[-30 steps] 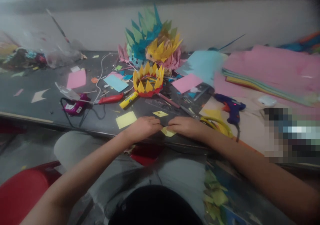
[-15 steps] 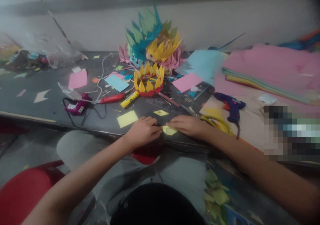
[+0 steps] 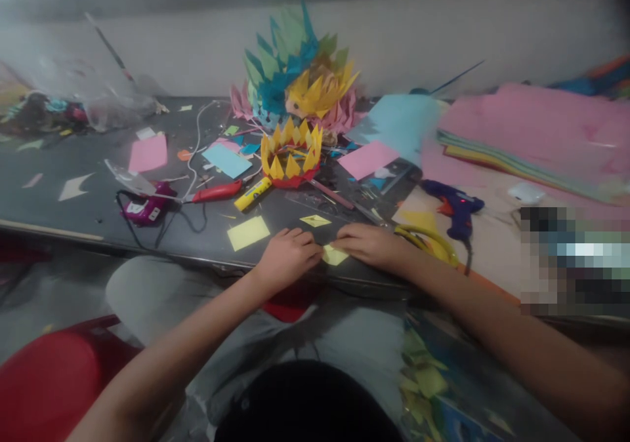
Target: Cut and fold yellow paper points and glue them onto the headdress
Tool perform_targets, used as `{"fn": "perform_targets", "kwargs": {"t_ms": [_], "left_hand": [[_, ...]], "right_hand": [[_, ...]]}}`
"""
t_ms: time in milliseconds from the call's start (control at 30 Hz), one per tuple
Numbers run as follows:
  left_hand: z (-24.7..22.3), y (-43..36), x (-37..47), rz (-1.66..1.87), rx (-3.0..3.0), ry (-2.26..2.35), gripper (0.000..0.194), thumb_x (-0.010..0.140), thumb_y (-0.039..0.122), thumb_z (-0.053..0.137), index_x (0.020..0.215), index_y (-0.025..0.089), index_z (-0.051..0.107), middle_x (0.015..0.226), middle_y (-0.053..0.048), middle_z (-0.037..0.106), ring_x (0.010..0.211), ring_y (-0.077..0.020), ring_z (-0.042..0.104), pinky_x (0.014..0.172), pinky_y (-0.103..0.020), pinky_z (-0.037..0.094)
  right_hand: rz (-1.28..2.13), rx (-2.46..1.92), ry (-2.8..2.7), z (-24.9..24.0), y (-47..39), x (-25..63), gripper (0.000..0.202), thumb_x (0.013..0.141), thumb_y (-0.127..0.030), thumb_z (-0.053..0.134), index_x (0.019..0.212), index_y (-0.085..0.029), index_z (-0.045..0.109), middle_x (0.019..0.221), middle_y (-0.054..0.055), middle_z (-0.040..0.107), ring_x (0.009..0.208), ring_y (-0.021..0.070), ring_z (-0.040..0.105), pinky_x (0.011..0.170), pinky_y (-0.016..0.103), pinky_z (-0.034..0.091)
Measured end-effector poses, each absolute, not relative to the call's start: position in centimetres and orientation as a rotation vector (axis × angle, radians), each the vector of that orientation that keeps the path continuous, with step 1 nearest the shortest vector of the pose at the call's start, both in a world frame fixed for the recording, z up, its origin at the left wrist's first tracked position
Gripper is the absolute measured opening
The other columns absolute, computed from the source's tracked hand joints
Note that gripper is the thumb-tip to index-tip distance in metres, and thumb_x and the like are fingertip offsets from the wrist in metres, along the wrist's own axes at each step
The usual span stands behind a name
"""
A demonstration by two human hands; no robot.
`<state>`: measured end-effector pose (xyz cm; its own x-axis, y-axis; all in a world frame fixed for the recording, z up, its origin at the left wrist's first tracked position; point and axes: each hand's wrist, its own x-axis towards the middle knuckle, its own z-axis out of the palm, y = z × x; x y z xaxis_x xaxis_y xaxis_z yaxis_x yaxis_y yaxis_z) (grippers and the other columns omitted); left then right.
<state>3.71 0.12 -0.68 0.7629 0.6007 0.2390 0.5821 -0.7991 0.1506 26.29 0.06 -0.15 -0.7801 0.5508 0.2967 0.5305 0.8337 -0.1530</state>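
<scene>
A small folded piece of yellow paper point(image 3: 335, 254) lies at the table's front edge between my hands. My left hand point(image 3: 291, 256) is closed, its fingertips at the paper's left corner. From the right, my right hand point(image 3: 370, 246) presses its fingertips together on the paper's upper right side. Just behind is a folded yellow diamond point(image 3: 315, 220). A flat yellow rectangle point(image 3: 249, 233) rests left of my left hand. Farther back stands a ring of yellow paper points with a red base point(image 3: 291, 160).
A yellow glue stick point(image 3: 252, 194), red-handled tool point(image 3: 216, 191) and purple device point(image 3: 147, 207) lie left of centre. Scissors with yellow handles point(image 3: 427, 244) and a blue glue gun point(image 3: 453, 206) are near my right forearm. Paper crowns point(image 3: 300, 78) are piled at the back.
Both hands stay at the folded yellow paper, with only slight finger movement. My left hand has shifted slightly right. The view has moved a little.
</scene>
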Motion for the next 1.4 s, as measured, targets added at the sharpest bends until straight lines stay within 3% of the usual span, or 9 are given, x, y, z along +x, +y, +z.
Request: {"fn": "perform_targets", "kwargs": {"t_ms": [167,333,533,700,833,1033,1400], "left_hand": [[-0.7,0.3,3.0,0.404,2.879,0.954,0.023,0.088,0.034,0.048,0.086,0.024,0.069,0.069,-0.001,0.058,0.072,-0.0167,0.051,0.063,-0.03,0.029],[-0.1,0.5,2.7,0.363,2.789,0.94,0.023,0.085,0.041,0.053,0.095,0.028,0.068,0.071,0.0,0.059,0.073,-0.0159,0.053,0.064,-0.029,0.029],[-0.1,-0.4,4.1,0.455,2.844,0.998,0.023,0.087,0.034,0.051,0.078,0.019,0.067,0.068,-0.002,0.06,0.07,-0.016,0.054,0.066,-0.031,0.03],[-0.4,-0.9,4.6,0.492,2.785,1.052,0.023,0.086,0.032,0.053,0.072,0.018,0.065,0.069,-0.002,0.059,0.07,-0.0159,0.054,0.065,-0.03,0.034],[-0.1,0.1,4.2,0.459,2.669,0.95,0.022,0.086,0.03,0.053,0.074,0.018,0.066,0.069,-0.002,0.058,0.071,-0.0151,0.054,0.064,-0.026,0.038],[0.4,2.1,4.2,0.431,2.542,0.757,0.012,0.082,0.028,0.06,0.087,0.02,0.068,0.083,-0.001,0.063,0.083,-0.014,0.057,0.075,-0.024,0.043],[0.1,3.0,4.0,0.48,2.497,0.672,0.016,0.078,0.029,0.065,0.091,0.023,0.071,0.077,-0.002,0.06,0.078,-0.0141,0.055,0.069,-0.024,0.041]], "right_hand": [[0.206,-0.984,-2.749,0.7,0.5,27.4,0.029,0.089,-0.028,0.041,0.095,-0.021,0.069,0.082,0.006,0.059,0.072,0.0132,0.056,0.065,0.024,0.044],[0.429,-1.157,-2.7,1.5,0.2,28.6,0.028,0.088,-0.028,0.044,0.1,-0.019,0.068,0.086,0.006,0.06,0.072,0.0119,0.058,0.066,0.023,0.046],[0.347,-1.12,-2.443,1.4,-2.4,25.8,0.023,0.083,-0.034,0.055,0.096,-0.017,0.064,0.093,0.008,0.063,0.087,0.0166,0.059,0.079,0.029,0.048],[0.281,-1.007,-2.496,-0.2,-3.0,24.4,0.021,0.089,-0.025,0.046,0.092,-0.018,0.065,0.092,0.007,0.066,0.086,0.0157,0.059,0.081,0.03,0.048],[0.301,-0.933,-2.513,-0.8,-2.5,25.3,0.022,0.088,-0.027,0.048,0.097,-0.017,0.065,0.096,0.007,0.065,0.089,0.0152,0.059,0.08,0.028,0.049],[0.336,-0.901,-2.538,-0.6,-2.2,25.8,0.021,0.09,-0.024,0.045,0.094,-0.018,0.064,0.096,0.007,0.065,0.089,0.0154,0.058,0.08,0.029,0.048],[0.61,-1.195,-2.371,-0.3,-1.4,24.3,0.018,0.087,-0.027,0.046,0.076,-0.016,0.056,0.084,0.006,0.056,0.08,0.015,0.053,0.073,0.028,0.043]]}}
